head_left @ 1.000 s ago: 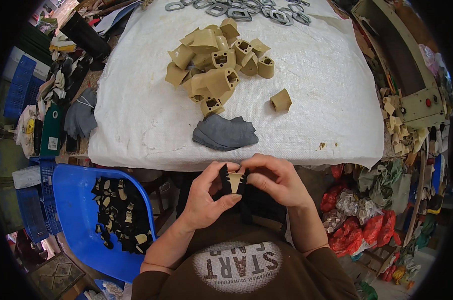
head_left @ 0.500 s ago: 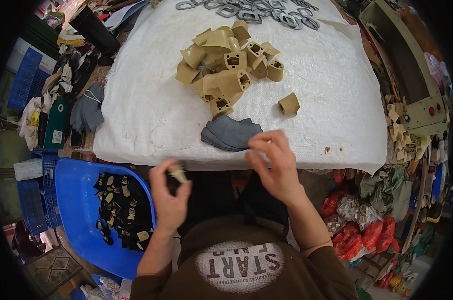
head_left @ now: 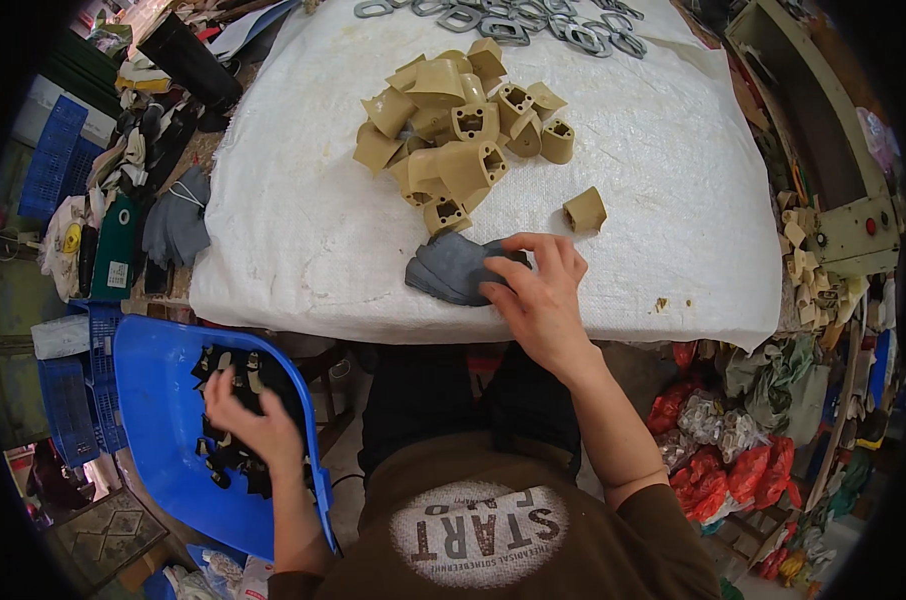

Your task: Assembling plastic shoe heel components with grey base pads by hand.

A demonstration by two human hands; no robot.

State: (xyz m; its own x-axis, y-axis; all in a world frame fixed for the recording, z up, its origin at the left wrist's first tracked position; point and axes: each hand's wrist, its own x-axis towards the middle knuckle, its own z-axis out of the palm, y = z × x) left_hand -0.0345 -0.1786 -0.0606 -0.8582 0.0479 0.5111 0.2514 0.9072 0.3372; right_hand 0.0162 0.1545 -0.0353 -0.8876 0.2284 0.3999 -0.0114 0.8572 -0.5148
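Note:
My right hand point(head_left: 538, 305) is over a small stack of dark grey curved leather pieces point(head_left: 448, 268) near the table's front edge, its thumb and fingertips pinched at the stack's right end. My left hand point(head_left: 256, 422) hangs over a blue plastic basin point(head_left: 163, 490), with fingers apart and nothing in them. Inside the basin lie several black-covered shoe heels point(head_left: 231, 455) with tan ends, partly hidden by that hand. Behind the grey stack rises a pile of bare tan shoe heels point(head_left: 453, 165). One loose tan heel point(head_left: 585, 211) lies to the pile's right.
White woven sheeting point(head_left: 313, 250) covers the table. Grey ring-shaped pieces point(head_left: 503, 30) lie at its far end. A folded grey bundle point(head_left: 176, 222) is at the left edge. To the right stand a beige machine point(head_left: 858, 235) and red plastic bags point(head_left: 718, 480) below.
My left hand has moved left and down over the basin and let go of the heel it held. My right hand has moved slightly left onto the grey leather pieces.

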